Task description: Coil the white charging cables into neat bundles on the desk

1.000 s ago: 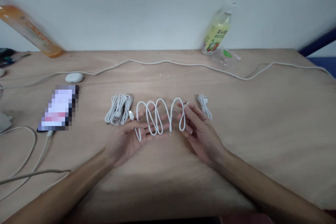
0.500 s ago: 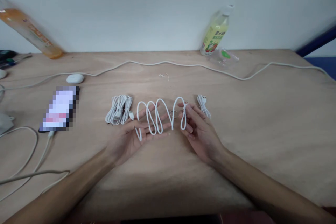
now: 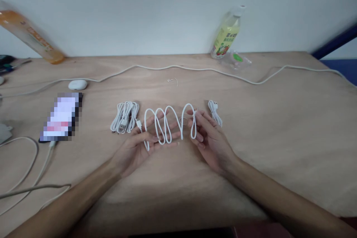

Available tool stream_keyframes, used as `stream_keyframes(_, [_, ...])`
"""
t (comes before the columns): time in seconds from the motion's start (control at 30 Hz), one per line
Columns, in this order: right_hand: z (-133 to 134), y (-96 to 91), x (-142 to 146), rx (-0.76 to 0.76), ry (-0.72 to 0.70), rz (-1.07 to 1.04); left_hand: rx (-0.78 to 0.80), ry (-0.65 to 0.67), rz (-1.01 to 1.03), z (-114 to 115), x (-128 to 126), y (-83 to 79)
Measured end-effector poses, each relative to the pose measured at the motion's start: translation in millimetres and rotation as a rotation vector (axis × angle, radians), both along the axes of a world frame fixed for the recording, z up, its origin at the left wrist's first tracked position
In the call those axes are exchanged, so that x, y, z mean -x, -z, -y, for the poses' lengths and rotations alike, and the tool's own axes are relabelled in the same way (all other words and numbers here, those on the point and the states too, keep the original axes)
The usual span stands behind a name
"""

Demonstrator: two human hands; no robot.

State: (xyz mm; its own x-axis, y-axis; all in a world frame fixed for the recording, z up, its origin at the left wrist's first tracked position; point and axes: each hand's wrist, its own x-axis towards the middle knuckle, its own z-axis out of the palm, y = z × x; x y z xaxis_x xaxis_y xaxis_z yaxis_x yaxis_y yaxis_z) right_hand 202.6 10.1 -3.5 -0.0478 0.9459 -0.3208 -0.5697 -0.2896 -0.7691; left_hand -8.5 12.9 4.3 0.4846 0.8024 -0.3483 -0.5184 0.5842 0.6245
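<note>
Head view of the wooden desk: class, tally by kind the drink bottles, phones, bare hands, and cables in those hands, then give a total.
Plastic drink bottles: 2, the orange-filled bottle and the yellow-labelled bottle with a white cap
Flat, dark-edged phone: 1
Bare hands: 2, left hand and right hand
Loosely coiled white cable in the hands: 1
Total: 6

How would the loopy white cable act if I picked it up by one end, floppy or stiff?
The loopy white cable would probably flop, because it bends into loose loops. It's probably light, since it looks thin. It might bounce a little like a spring, as its loops have smooth, rounded curves.
</note>
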Motion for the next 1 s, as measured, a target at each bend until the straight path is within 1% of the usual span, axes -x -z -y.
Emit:
stream_keyframes(0.2, [-0.5, 0.0, 0.2, 0.021, -0.016, 0.011, -0.009, 0.007, 0.007, 0.5, -0.8, -3.7])
stream_keyframes(0.3, [-0.6, -1.2, 0.6, 0.007, -0.029, 0.026, -0.014, 0.008, 0.013, 0.5, -1.8, -6.5])
stream_keyframes(0.53, [0.2, -5.6, 1.8, 0.039, -0.048, 0.038, 0.02, -0.013, 0.002, -1.4, -1.9, -4.7])
stream_keyframes(0.7, [1.1, -6.9, 3.9, 0.058, -0.062, 0.055, 0.019, -0.021, -0.003, -2.0, -2.0, -6.3])
stream_keyframes(0.8, [2.5, -4.7, 3.5, 0.02, -0.091, 0.091, 0.035, -0.022, -0.012, -1.6, -2.1, -7.4])
stream_keyframes(1.0, [3.8, 5.1, 3.2, -0.096, -0.161, 0.249, 0.029, -0.054, -0.01, -2.0, -4.2, -10.0])
